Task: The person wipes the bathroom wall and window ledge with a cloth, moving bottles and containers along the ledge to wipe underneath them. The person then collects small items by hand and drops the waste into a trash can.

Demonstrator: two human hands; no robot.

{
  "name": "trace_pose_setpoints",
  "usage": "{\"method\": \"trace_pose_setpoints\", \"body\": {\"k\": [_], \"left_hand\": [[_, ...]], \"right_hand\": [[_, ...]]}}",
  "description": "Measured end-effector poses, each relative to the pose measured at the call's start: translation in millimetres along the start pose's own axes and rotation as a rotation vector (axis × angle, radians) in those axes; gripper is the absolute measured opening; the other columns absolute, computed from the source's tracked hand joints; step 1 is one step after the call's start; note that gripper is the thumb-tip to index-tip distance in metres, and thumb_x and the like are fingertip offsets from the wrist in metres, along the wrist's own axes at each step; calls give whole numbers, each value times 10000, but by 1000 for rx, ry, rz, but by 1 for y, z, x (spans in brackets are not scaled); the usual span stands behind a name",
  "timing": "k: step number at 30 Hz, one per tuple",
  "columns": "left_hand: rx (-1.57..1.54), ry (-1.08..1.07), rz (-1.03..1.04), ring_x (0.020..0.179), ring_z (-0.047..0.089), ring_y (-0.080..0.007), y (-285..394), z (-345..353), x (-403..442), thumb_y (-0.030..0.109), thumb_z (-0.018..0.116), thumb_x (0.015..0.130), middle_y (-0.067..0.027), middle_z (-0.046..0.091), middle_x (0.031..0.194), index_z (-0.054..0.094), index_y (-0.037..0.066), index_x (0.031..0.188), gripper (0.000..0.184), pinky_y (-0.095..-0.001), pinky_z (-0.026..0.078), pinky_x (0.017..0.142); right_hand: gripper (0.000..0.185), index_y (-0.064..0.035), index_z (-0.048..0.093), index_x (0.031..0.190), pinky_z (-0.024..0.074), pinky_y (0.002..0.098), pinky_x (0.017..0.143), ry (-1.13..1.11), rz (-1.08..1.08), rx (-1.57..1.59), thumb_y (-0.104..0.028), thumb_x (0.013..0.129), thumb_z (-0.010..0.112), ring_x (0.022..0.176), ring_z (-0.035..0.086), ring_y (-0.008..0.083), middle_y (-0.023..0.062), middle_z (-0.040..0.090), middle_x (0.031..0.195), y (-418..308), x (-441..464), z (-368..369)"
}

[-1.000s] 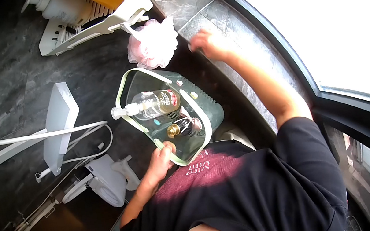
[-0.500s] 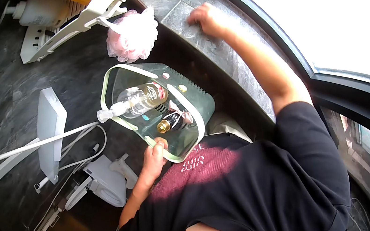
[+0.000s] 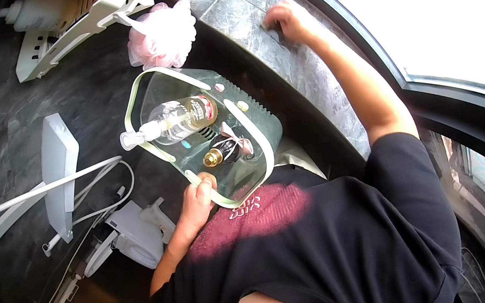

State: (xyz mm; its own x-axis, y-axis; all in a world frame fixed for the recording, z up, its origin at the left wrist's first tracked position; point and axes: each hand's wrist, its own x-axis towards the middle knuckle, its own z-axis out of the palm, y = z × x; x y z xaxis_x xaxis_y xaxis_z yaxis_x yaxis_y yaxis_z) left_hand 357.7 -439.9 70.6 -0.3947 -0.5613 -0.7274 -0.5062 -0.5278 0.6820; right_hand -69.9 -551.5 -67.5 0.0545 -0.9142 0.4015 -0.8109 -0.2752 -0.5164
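Note:
My left hand [image 3: 197,201] is closed round the pale green rim of a see-through green basket [image 3: 194,158], held tilted in front of my shirt. Inside lie a clear pump bottle [image 3: 188,119] of yellowish liquid, its nozzle poking past the rim, and a small dark bottle [image 3: 227,152] with a gold cap and a pinkish bow. My right hand [image 3: 291,20] is low over the grey marbled ledge [image 3: 254,10] beside the window, its fingers curled downward. What they hold, if anything, is hidden in the shadow beneath them.
A pink bath puff [image 3: 163,35] hangs from a white wall rack [image 3: 82,28] carrying bottles. Left of the basket are a white shelf [image 3: 62,177] and a looping white hose [image 3: 96,167]. A bright window [image 3: 421,8] borders the ledge on the right.
My right hand has moved along the ledge, rightward and slightly nearer me, with its fingers more curled. The basket stays in my left hand; the view has shifted a little.

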Motion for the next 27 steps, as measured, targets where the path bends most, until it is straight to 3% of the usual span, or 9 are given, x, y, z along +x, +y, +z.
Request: {"method": "trace_pose_setpoints", "body": {"k": [6, 8, 9, 12, 16, 19, 24, 26, 27], "left_hand": [[34, -75, 22, 475, 405, -85, 10, -5, 2, 256, 384, 910, 5, 431, 572, 492, 53, 759, 275, -253, 320, 448], [35, -95, 26, 477, 402, -83, 11, -6, 1, 267, 387, 909, 6, 430, 576, 492, 54, 759, 281, -252, 318, 449], [40, -117, 22, 479, 399, -81, 12, -8, 1, 277, 389, 909, 7, 430, 580, 491, 55, 759, 287, -251, 316, 449], [68, -144, 27, 473, 387, -78, 11, -12, 2, 301, 395, 908, 14, 423, 577, 491, 56, 758, 303, -245, 307, 445], [81, -260, 0, 493, 385, -71, 17, -20, 4, 328, 405, 908, 17, 422, 590, 492, 54, 782, 313, -238, 300, 454], [90, -296, -27, 501, 383, -67, 28, -17, 3, 334, 415, 909, 16, 422, 594, 493, 53, 794, 314, -234, 298, 456], [101, -326, 35, 500, 370, -59, 32, -21, 3, 339, 427, 913, 19, 411, 604, 495, 51, 794, 319, -223, 287, 453], [118, -334, 43, 503, 367, -55, 36, -22, 0, 350, 430, 917, 23, 405, 609, 494, 52, 794, 329, -218, 284, 454], [114, -347, 47, 503, 365, -54, 40, -21, -1, 365, 435, 920, 27, 398, 610, 493, 54, 793, 341, -216, 280, 452]], "right_hand": [[260, -94, 669, 745, 452, 330, 817, -216, -1, 147, 93, 653, 513, 882, 578, 229, 25, 652, 841, -36, -78, -50], [267, -94, 665, 704, 467, 322, 782, -460, 25, 193, 108, 636, 504, 870, 586, 222, 31, 651, 808, -39, -78, -65], [291, -100, 665, 682, 482, 317, 744, -533, 224, 187, 123, 620, 490, 848, 599, 225, 43, 653, 793, -43, -70, -67], [289, -108, 687, 783, 490, 329, 750, -165, 216, 72, 78, 668, 498, 839, 614, 246, 70, 649, 843, -35, -35, -43], [255, -105, 668, 810, 498, 306, 745, -35, 114, 143, 66, 722, 500, 862, 615, 239, 40, 650, 912, -49, -23, 15], [214, -164, 637, 755, 496, 315, 699, -358, 221, -100, 11, 700, 528, 867, 604, 194, -29, 635, 889, -115, -50, -36], [197, -118, 625, 691, 488, 316, 753, -303, 44, 41, 47, 681, 519, 890, 600, 214, 16, 622, 857, -97, -134, -65], [223, -112, 633, 673, 483, 326, 774, -424, 292, 211, 69, 687, 502, 884, 603, 215, 31, 640, 838, -100, -138, -74], [276, -102, 648, 700, 482, 328, 773, -376, 251, 253, 119, 679, 485, 880, 603, 218, 43, 637, 825, -93, -129, -69]]}}
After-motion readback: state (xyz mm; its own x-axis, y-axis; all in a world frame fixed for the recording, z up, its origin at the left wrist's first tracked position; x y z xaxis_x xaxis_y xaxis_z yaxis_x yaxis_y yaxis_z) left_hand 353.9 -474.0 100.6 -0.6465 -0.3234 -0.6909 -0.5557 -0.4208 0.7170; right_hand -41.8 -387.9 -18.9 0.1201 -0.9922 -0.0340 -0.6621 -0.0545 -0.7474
